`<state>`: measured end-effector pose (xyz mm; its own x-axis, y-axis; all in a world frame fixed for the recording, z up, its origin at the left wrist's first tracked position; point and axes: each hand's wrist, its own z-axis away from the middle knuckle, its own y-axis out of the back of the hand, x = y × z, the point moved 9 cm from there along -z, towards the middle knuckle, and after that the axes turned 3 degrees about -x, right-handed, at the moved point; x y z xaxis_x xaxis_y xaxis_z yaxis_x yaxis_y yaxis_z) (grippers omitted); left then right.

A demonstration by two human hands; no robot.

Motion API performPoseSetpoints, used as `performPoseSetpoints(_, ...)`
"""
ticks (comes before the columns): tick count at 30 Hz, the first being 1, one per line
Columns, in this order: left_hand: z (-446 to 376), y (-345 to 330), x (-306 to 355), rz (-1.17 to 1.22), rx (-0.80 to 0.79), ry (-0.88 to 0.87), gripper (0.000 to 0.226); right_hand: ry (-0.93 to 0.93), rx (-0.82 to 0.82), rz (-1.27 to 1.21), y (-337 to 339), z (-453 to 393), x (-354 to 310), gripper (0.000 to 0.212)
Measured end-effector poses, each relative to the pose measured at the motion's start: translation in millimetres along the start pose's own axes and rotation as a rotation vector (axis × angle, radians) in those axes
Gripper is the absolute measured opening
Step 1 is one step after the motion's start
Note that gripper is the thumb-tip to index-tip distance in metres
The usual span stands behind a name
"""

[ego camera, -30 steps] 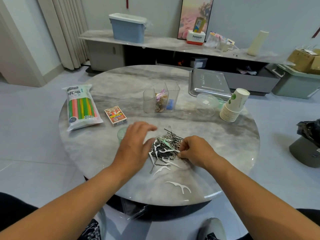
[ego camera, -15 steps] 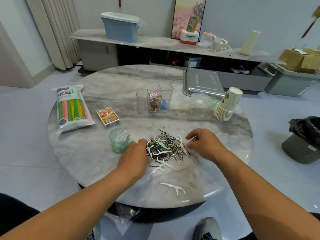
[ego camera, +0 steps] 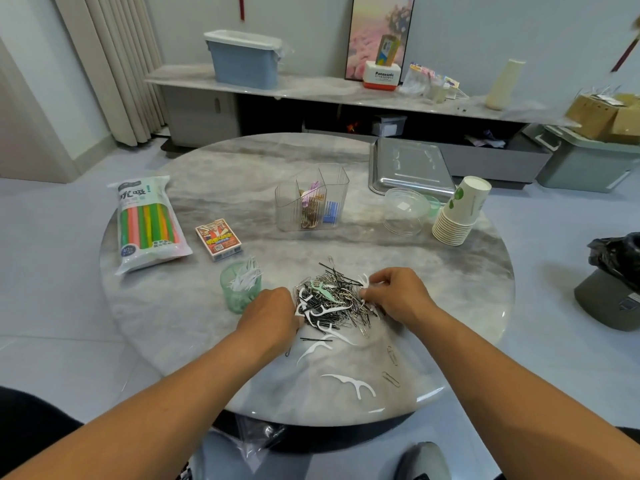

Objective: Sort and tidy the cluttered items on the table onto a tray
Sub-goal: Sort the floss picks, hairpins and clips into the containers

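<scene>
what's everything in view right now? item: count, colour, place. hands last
table: one, grey marble, round
mixed pile: one, black pins, silver clips, white floss picks, near centre
loose floss picks: at least two, white, near edge
green cup: one, holds white picks, left of pile
card box: one, red, behind cup
straw pack: one, multicolour, far left
clear organizer: one, table centre
metal tray: one, silver, far right
clear bowl: one, before tray
paper cups: one stack, white, tilted, right
left hand: at pile's left edge, grip hidden
right hand: pinches a white pick at pile's right edge
</scene>
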<state>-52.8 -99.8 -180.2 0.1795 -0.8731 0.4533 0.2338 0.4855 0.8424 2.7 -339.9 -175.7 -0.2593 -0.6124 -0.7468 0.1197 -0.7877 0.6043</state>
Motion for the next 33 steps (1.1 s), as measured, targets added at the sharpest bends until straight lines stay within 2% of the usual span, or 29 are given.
performPoseSetpoints(2, -3, -2, -1, -0.006, -0.02, 0.005, 0.038, -0.004, -0.016, 0.062, -4, -2, -6, 0.021)
performPoseSetpoints(5, -4, -2, -2, 0.004, -0.028, 0.015, 0.04, -0.062, -0.043, 0.118, -6, -3, -9, 0.023)
performPoseSetpoints(9, 0, 14, -1, 0.08, 0.07, 0.006, 0.02, -0.076, -0.055, 0.141, -8, -1, -14, 0.015)
performPoseSetpoints(12, 0, 27, 4, 0.259, 0.129, -0.014, 0.015, -0.065, -0.06, 0.093, -5, 1, -16, 0.014)
performPoseSetpoints(17, 3, 7, 12, 0.947, -0.076, 0.147, 0.012, -0.065, 0.009, -0.226, 12, 6, -22, 0.013)
performPoseSetpoints(20, 7, -5, 19, 1.181, -0.161, 0.233, 0.011, -0.066, -0.015, -0.407, 19, 15, -30, 0.015)
performPoseSetpoints(23, 11, -15, 30, 1.385, -0.263, 0.245, 0.012, -0.117, -0.115, -0.459, 10, 26, -33, 0.018)
performPoseSetpoints(29, 21, -20, 61, 1.496, -0.468, 0.098, 0.029, -0.114, -0.236, -0.545, -20, 44, -40, 0.016)
performPoseSetpoints(33, 26, -20, 67, 1.516, -0.52, 0.056, 0.032, -0.09, -0.224, -0.61, -23, 49, -46, 0.029)
